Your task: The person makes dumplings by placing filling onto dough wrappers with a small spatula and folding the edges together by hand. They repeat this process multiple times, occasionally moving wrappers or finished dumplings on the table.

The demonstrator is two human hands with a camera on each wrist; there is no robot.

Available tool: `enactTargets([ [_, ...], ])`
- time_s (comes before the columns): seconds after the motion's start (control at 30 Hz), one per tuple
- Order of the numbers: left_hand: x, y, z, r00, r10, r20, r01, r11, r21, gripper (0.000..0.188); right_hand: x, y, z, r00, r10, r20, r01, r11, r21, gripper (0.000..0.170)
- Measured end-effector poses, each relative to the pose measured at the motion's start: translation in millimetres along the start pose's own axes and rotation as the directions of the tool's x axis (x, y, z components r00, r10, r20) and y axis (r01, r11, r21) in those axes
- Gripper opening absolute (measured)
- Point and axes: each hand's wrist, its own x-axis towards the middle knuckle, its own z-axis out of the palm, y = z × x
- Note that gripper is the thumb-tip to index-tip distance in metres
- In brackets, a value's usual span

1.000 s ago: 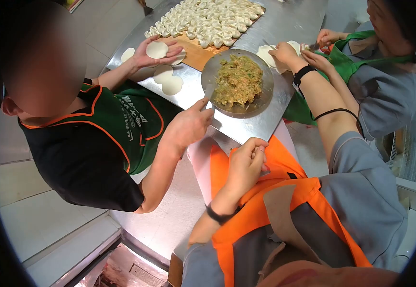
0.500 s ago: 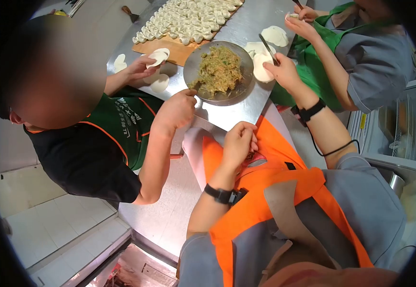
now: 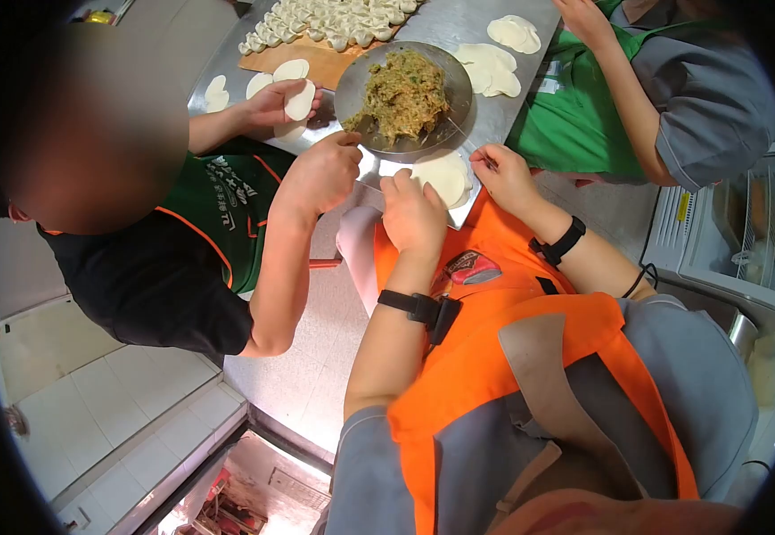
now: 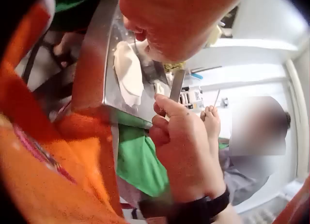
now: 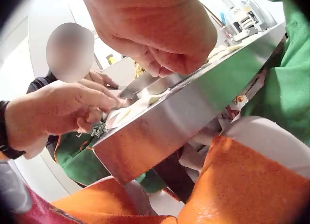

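At the near corner of the metal table lies a stack of round dough wrappers (image 3: 443, 176). My left hand (image 3: 414, 212) is at its left edge, fingertips touching the dough; the left hand (image 5: 58, 112) shows loosely bent fingers in the right wrist view. Just right of the stack, my right hand (image 3: 508, 181) grips a thin tool. In the left wrist view its flat metal blade (image 4: 178, 83) sticks up from the right hand (image 4: 186, 146). Beyond the stack stands a round metal bowl (image 3: 350, 107) with chopped filling (image 3: 405, 94).
Left, a person in a green apron (image 3: 227, 201) holds wrappers (image 3: 298, 98) on one hand, the other at the bowl. Another person in green (image 3: 583, 125) stands right. Shaped dumplings (image 3: 334, 22) cover a board (image 3: 294, 55); more wrappers (image 3: 487, 69) lie right of the bowl.
The wrappers my right hand held beside the bowl now lie at the table's near corner, released from that hand. My left hand has moved up to them. The view has shifted.
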Motion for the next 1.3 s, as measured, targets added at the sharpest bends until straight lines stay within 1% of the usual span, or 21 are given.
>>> enactTargets([
  [0.1, 4.3, 7.2, 2.9, 0.981, 0.145, 0.13, -0.131, 0.986, -0.107, 0.029, 1.4, -4.2, 2.1, 0.999, 0.049, -0.005, -0.048, 0.996, 0.07, 0.013],
  [0.13, 1.9, 6.3, 7.7, 0.962, 0.191, 0.195, -0.18, 0.981, -0.073, 0.028, 2.1, -4.8, 2.1, 0.998, 0.059, 0.005, -0.059, 0.994, 0.087, 0.014],
  [0.27, -1.0, 4.1, 13.3, 0.929, 0.331, 0.165, -0.331, 0.943, -0.025, 0.02, 3.5, -19.2, -7.8, 0.992, 0.102, 0.074, -0.106, 0.993, 0.051, 0.017],
  [0.37, 0.6, -3.1, 16.5, 0.915, 0.391, 0.101, -0.391, 0.92, -0.025, 0.015, 7.4, -33.9, -22.8, 0.986, 0.038, 0.164, -0.019, 0.993, -0.115, 0.017],
  [0.43, 1.8, -6.1, 12.9, 0.906, 0.422, 0.032, -0.419, 0.905, -0.067, 0.011, 14.5, -33.8, -31.4, 0.973, -0.093, 0.212, 0.141, 0.965, -0.22, 0.017],
  [0.47, 2.5, -9.1, 12.1, 0.959, 0.282, 0.041, -0.274, 0.952, -0.14, 0.012, 18.9, -34.6, -34.6, 0.958, -0.157, 0.241, 0.221, 0.938, -0.268, 0.017],
  [0.5, 3.9, -13.7, 12.6, 0.989, 0.138, 0.061, -0.123, 0.97, -0.21, 0.013, 23.1, -37.7, -35.5, 0.949, -0.237, 0.206, 0.29, 0.914, -0.283, 0.017],
  [0.53, 5.9, -19.5, 13.8, 0.996, -0.005, 0.091, 0.03, 0.961, -0.275, 0.014, 27.6, -41.6, -35.7, 0.933, -0.316, 0.17, 0.355, 0.885, -0.301, 0.017],
  [0.57, 7.9, -33.5, 19.9, 0.991, -0.111, 0.074, 0.132, 0.886, -0.444, 0.016, 32.1, -46.3, -36.2, 0.91, -0.392, 0.136, 0.415, 0.851, -0.321, 0.017],
  [0.63, 13.8, -52.2, 19.6, 0.943, -0.32, 0.095, 0.284, 0.621, -0.731, 0.02, 43.2, -63.4, -42.6, 0.899, -0.39, 0.202, 0.439, 0.81, -0.388, 0.019],
  [0.67, 12.1, -49.7, 10.0, 0.825, -0.427, 0.371, 0.436, 0.062, -0.898, 0.023, 47.5, -68.0, -42.0, 0.891, -0.387, 0.236, 0.453, 0.788, -0.418, 0.02],
  [0.77, 11.5, -59.4, -11.4, 0.846, -0.27, 0.459, 0.376, -0.308, -0.874, 0.025, 59.6, -67.6, -27.7, 0.853, -0.461, 0.243, 0.521, 0.73, -0.443, 0.024],
  [0.8, 11.3, -57.7, -20.2, 0.845, -0.226, 0.485, 0.363, -0.423, -0.83, 0.027, 61.6, -66.7, -24.8, 0.863, -0.415, 0.287, 0.505, 0.731, -0.46, 0.024],
  [0.9, 10.6, -57.9, -27.4, 0.822, -0.214, 0.527, 0.383, -0.477, -0.791, 0.028, 65.1, -63.7, -16.2, 0.87, -0.31, 0.384, 0.475, 0.737, -0.48, 0.026],
  [0.97, 8.1, -61.3, -28.3, 0.789, -0.153, 0.596, 0.57, -0.181, -0.801, 0.028, 66.6, -59.8, -15.0, 0.863, -0.296, 0.41, 0.474, 0.756, -0.452, 0.026],
  [1.0, 6.5, -62.6, -28.9, 0.762, -0.132, 0.634, 0.637, -0.021, -0.77, 0.029, 67.9, -51.1, -13.4, 0.853, -0.322, 0.412, 0.482, 0.788, -0.383, 0.026],
  [1.07, 5.7, -54.8, -29.3, 0.742, -0.051, 0.668, 0.656, -0.146, -0.74, 0.029, 72.4, -32.0, -10.5, 0.833, -0.374, 0.407, 0.492, 0.837, -0.239, 0.027],
  [1.13, 6.3, -50.1, -29.9, 0.729, -0.002, 0.684, 0.665, -0.237, -0.709, 0.03, 72.5, -51.0, -18.2, 0.856, -0.124, 0.502, 0.21, 0.971, -0.117, 0.026],
  [1.17, 5.8, -49.5, -28.0, 0.731, -0.002, 0.682, 0.659, -0.256, -0.707, 0.03, 70.4, -57.9, -20.8, 0.831, -0.003, 0.556, 0.049, 0.996, -0.068, 0.026],
  [1.23, 5.1, -47.7, -20.7, 0.738, -0.003, 0.675, 0.644, -0.295, -0.706, 0.031, 65.0, -52.7, -19.9, 0.801, 0.048, 0.597, -0.132, 0.986, 0.099, 0.026],
  [1.3, 7.4, -47.1, -16.0, 0.719, -0.021, 0.695, 0.672, -0.236, -0.702, 0.033, 59.8, -55.4, -20.5, 0.767, 0.113, 0.631, -0.309, 0.928, 0.209, 0.027],
])
